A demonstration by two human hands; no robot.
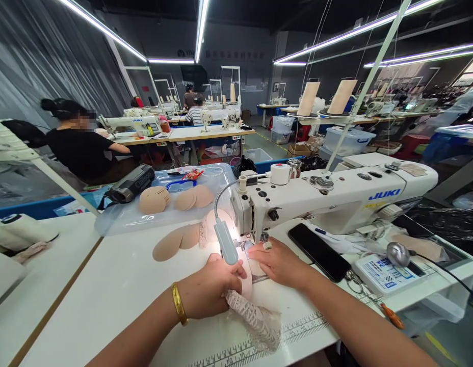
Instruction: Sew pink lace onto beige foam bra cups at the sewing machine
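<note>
My left hand (208, 291), with a gold bangle at the wrist, is closed on a pale lace fabric piece (255, 318) that trails toward the table's front edge. My right hand (278, 262) lies on the same piece just right of the needle, fingers pressed flat on the cloth. Both hands sit under the head of a white JUKI sewing machine (336, 196). A small lamp (226, 242) on a flexible neck lights the needle area. Beige foam cups (175, 242) lie just left of the needle.
More beige cups (183, 199) rest on a clear plastic sheet behind. A black phone (318, 251), a control panel (385, 272) and scissors (389, 313) lie to the right. Other people sit at sewing machines at the back left. Thread cones (341, 97) stand behind.
</note>
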